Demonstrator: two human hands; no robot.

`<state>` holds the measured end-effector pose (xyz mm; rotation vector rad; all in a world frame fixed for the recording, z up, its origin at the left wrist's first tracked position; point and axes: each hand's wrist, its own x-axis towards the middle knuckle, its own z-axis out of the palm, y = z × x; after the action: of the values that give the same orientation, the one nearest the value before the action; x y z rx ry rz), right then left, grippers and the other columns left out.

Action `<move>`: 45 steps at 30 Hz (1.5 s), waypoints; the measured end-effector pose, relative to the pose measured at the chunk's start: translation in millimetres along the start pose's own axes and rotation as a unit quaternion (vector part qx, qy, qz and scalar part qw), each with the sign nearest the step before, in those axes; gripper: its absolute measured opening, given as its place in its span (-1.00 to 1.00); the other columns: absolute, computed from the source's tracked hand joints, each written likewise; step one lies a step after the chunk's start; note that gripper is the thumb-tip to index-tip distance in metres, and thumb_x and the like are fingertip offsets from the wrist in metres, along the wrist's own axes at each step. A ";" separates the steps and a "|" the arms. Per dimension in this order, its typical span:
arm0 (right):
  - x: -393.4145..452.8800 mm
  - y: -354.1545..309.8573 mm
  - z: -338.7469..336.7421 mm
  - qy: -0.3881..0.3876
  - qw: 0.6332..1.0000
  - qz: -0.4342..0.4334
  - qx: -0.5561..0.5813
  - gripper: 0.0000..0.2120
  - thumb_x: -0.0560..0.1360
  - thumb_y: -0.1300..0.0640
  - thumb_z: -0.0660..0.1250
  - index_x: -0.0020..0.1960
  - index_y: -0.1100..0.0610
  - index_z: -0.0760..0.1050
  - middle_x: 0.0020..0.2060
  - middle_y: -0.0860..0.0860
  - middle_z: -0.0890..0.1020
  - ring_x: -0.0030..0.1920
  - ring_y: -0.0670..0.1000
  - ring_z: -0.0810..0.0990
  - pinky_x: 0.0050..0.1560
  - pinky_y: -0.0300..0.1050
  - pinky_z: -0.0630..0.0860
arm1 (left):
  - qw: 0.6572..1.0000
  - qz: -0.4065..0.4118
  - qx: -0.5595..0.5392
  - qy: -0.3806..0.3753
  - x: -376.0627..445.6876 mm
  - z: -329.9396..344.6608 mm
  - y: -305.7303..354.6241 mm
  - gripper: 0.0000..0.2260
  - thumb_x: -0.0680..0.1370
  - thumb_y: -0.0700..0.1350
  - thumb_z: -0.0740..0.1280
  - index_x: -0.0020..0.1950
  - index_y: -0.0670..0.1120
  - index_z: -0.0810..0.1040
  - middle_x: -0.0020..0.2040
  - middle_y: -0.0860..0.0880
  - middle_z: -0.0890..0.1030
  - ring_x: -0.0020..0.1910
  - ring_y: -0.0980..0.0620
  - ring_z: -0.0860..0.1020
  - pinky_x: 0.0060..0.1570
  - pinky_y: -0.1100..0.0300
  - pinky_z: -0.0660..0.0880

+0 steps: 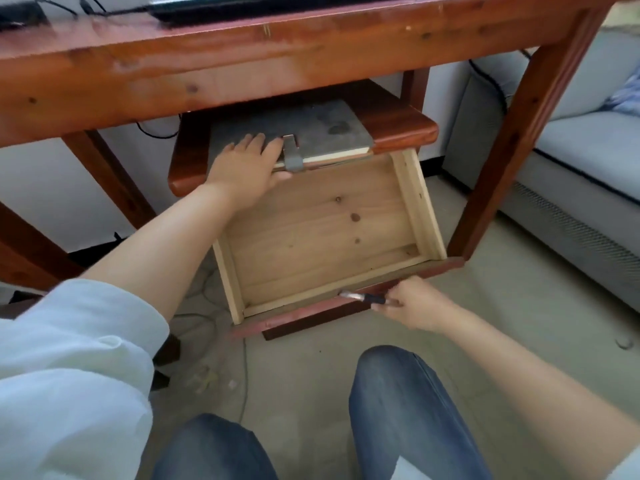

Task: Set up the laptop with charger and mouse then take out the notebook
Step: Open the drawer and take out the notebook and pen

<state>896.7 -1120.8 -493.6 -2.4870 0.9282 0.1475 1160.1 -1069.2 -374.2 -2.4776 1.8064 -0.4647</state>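
Note:
A grey notebook with a strap clasp lies on the small cabinet's top under the wooden desk. My left hand grips its front edge, fingers on the cover and thumb beneath. The drawer under it is pulled out, its pale wood bottom bare. My right hand holds the drawer's metal handle on the red front panel. The laptop's front edge shows on the desk at the top, with black cables running left toward a dark object.
A grey sofa stands to the right, close to the desk's leg. Cables lie on the floor left of the drawer. My knees in jeans are in the foreground.

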 end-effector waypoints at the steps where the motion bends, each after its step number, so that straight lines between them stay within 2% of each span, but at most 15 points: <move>1: 2.1 2.3 11.0 0.006 1.000 -0.021 -0.017 -0.65 0.55 0.04 0.21 -0.36 0.15 0.49 -0.37 0.12 0.59 -0.35 0.06 0.54 -0.36 -0.17 0.36 | 1.000 0.006 -0.002 0.001 0.0 0.2 -0.7 -0.48 0.59 0.08 0.09 0.46 -0.17 0.12 0.47 -0.29 0.21 0.44 -0.27 0.17 0.39 -0.14 0.18; 4: 6.3 5.0 32.4 0.097 0.989 -0.088 -0.071 -0.83 0.49 0.27 0.27 0.04 0.25 0.59 -0.11 0.20 0.69 -0.09 0.15 0.62 -0.25 -0.16 0.41 | 0.999 0.025 -0.020 -0.006 -0.9 -2.8 -5.0 -0.49 0.59 0.04 0.11 0.46 -0.18 0.12 0.48 -0.28 0.19 0.45 -0.26 0.16 0.41 -0.10 0.15; 7: 7.2 9.4 45.1 0.248 0.947 -0.186 -0.085 -0.72 0.13 0.42 0.58 -0.19 0.27 0.66 -0.40 0.11 0.72 -0.39 0.07 0.67 -0.34 -0.22 0.59 | 0.998 0.056 -0.023 -0.030 -1.5 -8.7 -14.3 -0.48 0.60 0.03 0.11 0.47 -0.17 0.09 0.49 -0.24 0.17 0.46 -0.21 0.15 0.43 -0.05 0.15; 10: 10.6 10.5 40.0 0.356 0.897 -0.255 -0.057 -0.89 0.42 0.29 0.39 -0.25 0.29 0.65 -0.42 0.11 0.71 -0.43 0.07 0.67 -0.28 -0.13 0.61 | 0.997 0.066 0.027 -0.039 -2.3 -8.6 -20.3 -0.49 0.61 0.04 0.07 0.47 -0.20 0.08 0.49 -0.27 0.17 0.46 -0.23 0.17 0.40 -0.08 0.20; 12: 12.4 10.7 33.3 0.381 0.885 -0.260 -0.057 -0.55 0.61 0.12 0.08 -0.19 0.29 0.65 -0.35 0.12 0.72 -0.34 0.09 0.64 -0.26 -0.18 0.51 | 0.996 0.073 0.046 -0.034 -0.6 -6.1 -20.6 -0.50 0.62 0.02 0.05 0.47 -0.22 0.08 0.47 -0.30 0.19 0.44 -0.25 0.20 0.38 -0.11 0.25; 15: 18.4 11.3 28.7 0.420 0.849 -0.299 -0.119 -0.84 0.42 0.33 0.32 -0.05 0.28 0.64 -0.17 0.12 0.70 -0.14 0.07 0.42 -0.14 -0.11 0.31 | 0.994 0.089 0.061 -0.007 -0.3 -6.9 -22.7 -0.52 0.62 -0.01 0.06 0.44 -0.27 0.14 0.43 -0.33 0.27 0.39 -0.28 0.29 0.30 -0.15 0.35; 18: 26.6 12.2 27.8 0.413 0.825 -0.337 -0.187 -0.66 0.28 0.30 0.33 0.02 0.15 0.64 0.08 -0.02 0.46 -0.02 0.06 0.36 -0.03 -0.01 0.27 | 0.989 0.107 0.085 0.047 4.7 -15.8 -26.7 -0.58 0.62 -0.04 0.06 0.37 -0.30 0.24 0.27 -0.35 0.45 0.16 -0.31 0.49 -0.01 -0.11 0.51; 21: 34.1 12.5 29.0 0.410 0.813 -0.334 -0.244 -0.62 0.30 0.25 0.25 0.06 0.06 0.64 0.18 -0.08 0.37 0.08 0.07 0.35 0.11 0.13 0.31 | 0.982 0.128 0.105 0.091 13.2 -24.6 -31.6 -0.62 0.62 -0.03 0.06 0.29 -0.29 0.31 0.08 -0.32 0.57 -0.13 -0.26 0.57 -0.35 0.04 0.40; 24: 45.4 4.8 24.8 0.368 0.853 -0.266 -0.258 -0.47 0.16 0.31 0.52 0.13 0.10 0.59 0.26 -0.04 0.47 0.20 0.19 0.31 0.07 0.50 0.37 | 0.979 0.141 0.108 0.101 15.0 -27.1 -34.3 -0.63 0.61 -0.03 0.07 0.26 -0.27 0.35 0.01 -0.29 0.60 -0.22 -0.23 0.57 -0.40 0.09 0.31; 27: 66.0 -12.2 11.2 0.296 0.893 -0.205 -0.269 -0.31 0.07 0.26 0.62 0.18 0.12 0.54 0.24 0.04 0.58 0.27 0.35 0.40 0.05 0.50 0.30 | 0.978 0.145 0.113 0.102 16.4 -28.2 -35.2 -0.63 0.61 -0.02 0.08 0.27 -0.26 0.35 0.03 -0.27 0.60 -0.20 -0.23 0.57 -0.39 0.10 0.31; 31: 103.6 -26.0 0.4 0.231 0.935 -0.188 -0.194 -0.42 0.49 0.27 0.28 0.45 0.09 0.18 0.51 0.00 0.09 0.49 0.28 -0.06 0.36 0.34 -0.19 | 0.980 0.134 0.123 0.077 19.0 -31.3 -34.9 -0.63 0.62 0.01 0.04 0.28 -0.23 0.32 0.05 -0.23 0.58 -0.19 -0.20 0.56 -0.38 0.08 0.36; 34: 127.0 -31.6 -12.3 0.194 0.949 -0.163 -0.187 -0.47 0.57 0.24 0.14 0.48 0.05 0.05 0.53 -0.08 -0.10 0.50 0.17 -0.24 0.45 0.26 -0.13 | 0.984 0.124 0.107 0.066 18.9 -33.9 -34.0 -0.63 0.62 0.01 0.03 0.26 -0.23 0.33 0.05 -0.24 0.57 -0.17 -0.21 0.56 -0.33 0.03 0.44; 40: 145.0 -34.3 -27.0 0.149 0.963 -0.161 -0.159 -0.50 0.58 0.23 0.13 0.47 0.07 0.09 0.52 -0.12 -0.16 0.49 0.09 -0.30 0.49 0.14 -0.06 | 0.988 0.109 0.095 0.046 14.3 -26.1 -32.5 -0.61 0.62 0.02 0.04 0.31 -0.23 0.30 0.20 -0.24 0.52 0.02 -0.21 0.54 -0.12 -0.02 0.49; 43: 138.7 -22.6 -27.7 0.128 0.966 -0.206 -0.091 -0.58 0.57 0.25 0.17 0.42 0.13 0.25 0.51 -0.08 0.01 0.50 0.00 -0.12 0.48 -0.03 0.06 | 0.991 0.097 0.086 0.035 12.6 -20.8 -35.6 -0.58 0.61 0.03 0.06 0.34 -0.23 0.28 0.28 -0.24 0.48 0.15 -0.21 0.50 0.04 -0.05 0.49; 45: 130.1 -16.1 -28.9 0.180 0.962 -0.193 0.070 -0.69 0.55 0.31 0.20 0.30 0.26 0.41 0.29 0.03 0.45 0.28 -0.14 0.39 0.26 -0.35 0.30 | 0.993 0.090 0.076 0.015 9.0 -15.8 -38.2 -0.52 0.59 0.07 0.08 0.36 -0.24 0.28 0.31 -0.24 0.46 0.20 -0.20 0.48 0.11 -0.03 0.47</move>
<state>1004.6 -1200.6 -495.6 -2.5478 0.5407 -0.4970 1193.7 -1063.1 -349.3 -2.1979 1.9054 -0.6047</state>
